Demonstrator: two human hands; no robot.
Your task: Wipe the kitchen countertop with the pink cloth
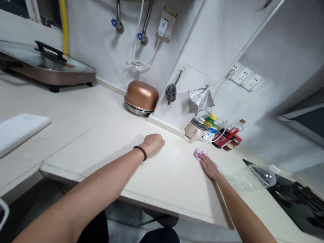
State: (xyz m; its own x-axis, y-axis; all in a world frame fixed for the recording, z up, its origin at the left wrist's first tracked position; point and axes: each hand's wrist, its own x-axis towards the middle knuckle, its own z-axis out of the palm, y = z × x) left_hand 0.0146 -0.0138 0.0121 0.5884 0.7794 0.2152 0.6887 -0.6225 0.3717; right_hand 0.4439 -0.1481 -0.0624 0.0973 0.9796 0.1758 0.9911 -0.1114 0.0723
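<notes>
My left hand (152, 143) rests on the white counter (106, 141) with its fingers curled under in a loose fist; nothing shows in it, and a dark bead bracelet circles the wrist. My right hand (208, 166) lies flat, fingers stretched out, pressing on a small pink cloth (198, 153) spread on the counter. The cloth pokes out beyond the fingertips, a short way in front of a small beige pot (194, 130).
A copper-coloured bowl (141, 96) lies upside down by the wall. Bottles and packets (224, 136) stand beside the pot. A glass lid (262, 174) sits near the black hob (296, 199). An electric griddle (48, 67) and white board (19, 130) are at left.
</notes>
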